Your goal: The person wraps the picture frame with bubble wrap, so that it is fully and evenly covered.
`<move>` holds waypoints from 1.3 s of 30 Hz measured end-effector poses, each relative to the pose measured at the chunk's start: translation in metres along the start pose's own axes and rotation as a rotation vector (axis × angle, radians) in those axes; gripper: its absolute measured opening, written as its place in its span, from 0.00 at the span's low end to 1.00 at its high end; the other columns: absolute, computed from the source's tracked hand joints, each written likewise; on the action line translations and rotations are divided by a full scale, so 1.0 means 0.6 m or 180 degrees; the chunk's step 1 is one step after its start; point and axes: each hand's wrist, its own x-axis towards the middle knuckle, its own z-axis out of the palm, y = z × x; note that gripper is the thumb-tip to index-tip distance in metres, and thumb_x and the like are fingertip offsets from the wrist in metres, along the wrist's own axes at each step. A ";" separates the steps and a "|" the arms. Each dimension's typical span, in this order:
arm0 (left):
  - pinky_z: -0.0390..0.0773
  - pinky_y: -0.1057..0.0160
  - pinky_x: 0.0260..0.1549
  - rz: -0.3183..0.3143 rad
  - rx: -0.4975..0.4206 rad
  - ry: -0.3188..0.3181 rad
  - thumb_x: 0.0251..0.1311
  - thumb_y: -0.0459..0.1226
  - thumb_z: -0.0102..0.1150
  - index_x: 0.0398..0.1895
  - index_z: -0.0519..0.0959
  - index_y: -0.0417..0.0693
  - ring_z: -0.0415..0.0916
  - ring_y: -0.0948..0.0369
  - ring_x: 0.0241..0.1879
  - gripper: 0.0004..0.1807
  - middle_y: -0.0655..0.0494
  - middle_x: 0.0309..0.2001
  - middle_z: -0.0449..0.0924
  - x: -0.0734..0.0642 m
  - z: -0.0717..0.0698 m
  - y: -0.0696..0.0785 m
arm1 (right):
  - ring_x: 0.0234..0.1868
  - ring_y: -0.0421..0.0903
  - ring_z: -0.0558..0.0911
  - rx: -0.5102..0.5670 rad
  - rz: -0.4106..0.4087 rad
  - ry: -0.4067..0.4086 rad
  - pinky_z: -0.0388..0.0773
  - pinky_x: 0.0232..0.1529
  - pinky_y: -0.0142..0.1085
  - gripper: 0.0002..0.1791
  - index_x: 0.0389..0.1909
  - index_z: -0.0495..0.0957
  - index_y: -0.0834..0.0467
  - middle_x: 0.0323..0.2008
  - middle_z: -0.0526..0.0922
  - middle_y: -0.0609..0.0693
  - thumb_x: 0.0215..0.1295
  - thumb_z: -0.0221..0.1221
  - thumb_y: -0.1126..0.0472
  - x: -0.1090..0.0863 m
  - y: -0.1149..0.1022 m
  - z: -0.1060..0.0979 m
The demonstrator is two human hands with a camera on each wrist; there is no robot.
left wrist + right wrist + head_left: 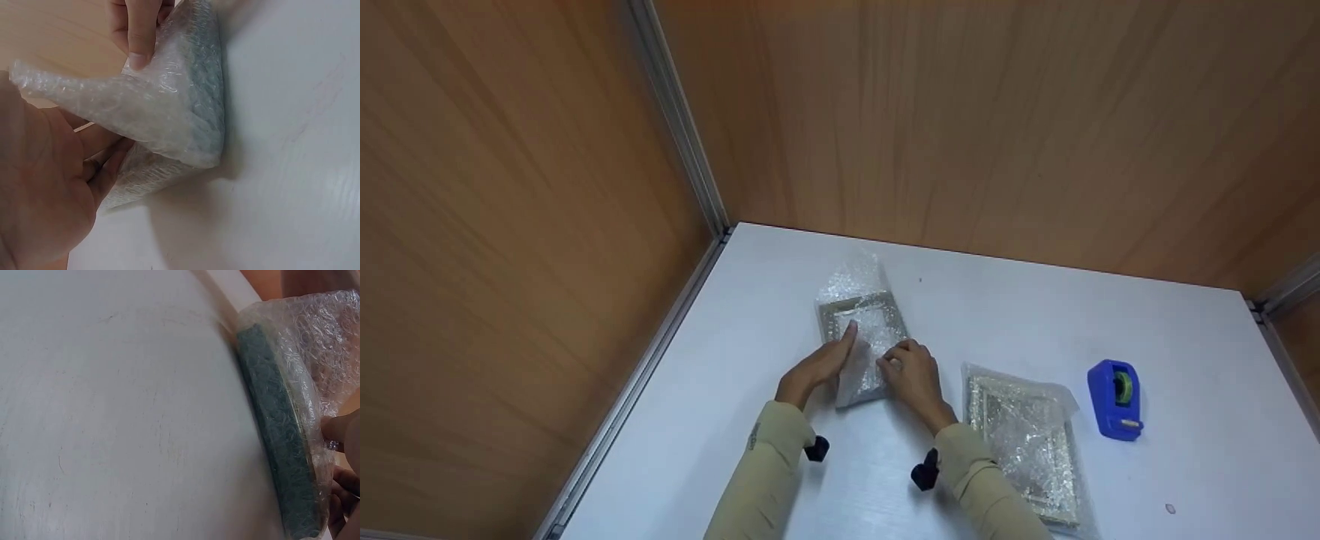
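Note:
A picture frame (831, 318) with a dark grey-gold border lies on the white table, partly covered by bubble wrap (851, 281). The wrap reaches past the frame's far end, and a loose flap rises in the left wrist view. At the frame's left side is my left hand (819, 366), thumb extended above it and fingers against the wrapped edge under the flap. My right hand (913, 375) pinches the bubble wrap near the frame's right side between thumb and fingers. The right wrist view shows the frame's dark edge (275, 433) through the plastic.
To the right, a second frame wrapped in bubble wrap (1031, 442) lies beside my right forearm. Beyond it stands a blue tape dispenser (1115, 399) with a tape roll. Wood-grain panels (960, 127) border the table at the back and left.

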 end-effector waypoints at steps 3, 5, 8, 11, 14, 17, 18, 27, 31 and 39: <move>0.50 0.41 0.63 -0.0025 -0.0087 -0.0031 0.51 0.75 0.20 0.70 0.55 0.57 0.51 0.47 0.68 0.49 0.51 0.70 0.53 -0.003 0.000 0.002 | 0.38 0.51 0.77 -0.0050 0.0048 -0.0006 0.74 0.39 0.47 0.08 0.26 0.83 0.55 0.37 0.80 0.52 0.55 0.64 0.54 0.000 -0.002 0.001; 0.50 0.41 0.63 -0.0042 -0.0105 -0.0061 0.48 0.76 0.28 0.70 0.56 0.60 0.49 0.48 0.68 0.50 0.53 0.70 0.52 -0.006 -0.002 0.002 | 0.39 0.51 0.77 -0.0087 0.0079 -0.0011 0.73 0.40 0.47 0.08 0.26 0.83 0.55 0.38 0.80 0.51 0.55 0.64 0.54 0.001 -0.003 0.003; 0.53 0.45 0.64 0.0024 -0.0136 -0.0077 0.47 0.73 0.42 0.68 0.60 0.62 0.50 0.51 0.68 0.46 0.56 0.69 0.55 -0.011 -0.006 -0.003 | 0.40 0.51 0.77 -0.0147 0.0129 0.0001 0.73 0.41 0.47 0.08 0.27 0.83 0.54 0.39 0.80 0.51 0.56 0.64 0.54 0.001 -0.004 0.005; 0.58 0.50 0.63 0.0356 -0.0117 -0.0120 0.56 0.57 0.50 0.65 0.64 0.55 0.57 0.52 0.66 0.34 0.55 0.66 0.62 -0.012 -0.014 -0.013 | 0.39 0.50 0.77 -0.0219 0.0103 0.0062 0.73 0.39 0.46 0.08 0.28 0.83 0.54 0.38 0.79 0.51 0.56 0.63 0.53 0.000 -0.003 0.010; 0.61 0.53 0.62 0.0643 0.0035 -0.0127 0.57 0.40 0.48 0.63 0.67 0.47 0.61 0.52 0.63 0.28 0.51 0.63 0.67 -0.007 -0.020 -0.019 | 0.37 0.50 0.76 -0.0240 0.0082 0.0144 0.72 0.36 0.45 0.07 0.28 0.84 0.55 0.36 0.79 0.50 0.55 0.63 0.54 -0.002 -0.002 0.015; 0.63 0.52 0.61 0.0669 0.0308 -0.0043 0.56 0.35 0.46 0.62 0.68 0.45 0.62 0.51 0.63 0.27 0.49 0.61 0.68 -0.002 -0.021 -0.017 | 0.35 0.50 0.76 -0.0252 0.0042 0.0220 0.72 0.34 0.45 0.06 0.27 0.84 0.54 0.35 0.79 0.50 0.55 0.63 0.56 -0.004 -0.001 0.018; 0.63 0.52 0.61 0.0632 0.0453 0.0008 0.57 0.33 0.46 0.62 0.69 0.47 0.62 0.51 0.63 0.26 0.51 0.61 0.69 0.000 -0.020 -0.015 | 0.35 0.50 0.76 -0.0272 0.0027 0.0236 0.72 0.33 0.45 0.06 0.27 0.84 0.54 0.35 0.79 0.50 0.55 0.63 0.56 -0.004 -0.001 0.019; 0.69 0.56 0.56 0.0801 0.0813 0.0405 0.62 0.31 0.48 0.54 0.76 0.49 0.70 0.55 0.57 0.17 0.53 0.54 0.76 0.017 -0.014 -0.013 | 0.35 0.50 0.75 -0.0608 -0.0082 0.0341 0.71 0.31 0.44 0.07 0.27 0.83 0.53 0.36 0.79 0.50 0.56 0.62 0.54 -0.008 0.002 0.023; 0.71 0.58 0.55 0.0911 0.0954 0.0607 0.62 0.29 0.50 0.50 0.79 0.47 0.72 0.56 0.54 0.15 0.53 0.51 0.78 0.024 -0.007 -0.011 | 0.35 0.49 0.75 -0.0650 -0.0106 0.0340 0.71 0.32 0.43 0.06 0.27 0.83 0.53 0.37 0.78 0.50 0.57 0.62 0.55 -0.010 0.001 0.024; 0.71 0.59 0.52 0.1054 0.1652 0.1223 0.59 0.32 0.55 0.40 0.82 0.45 0.69 0.55 0.50 0.09 0.53 0.45 0.74 0.034 0.005 -0.015 | 0.37 0.50 0.74 -0.0623 -0.0032 0.0228 0.69 0.34 0.44 0.05 0.28 0.81 0.53 0.38 0.77 0.50 0.56 0.62 0.56 -0.010 -0.002 0.025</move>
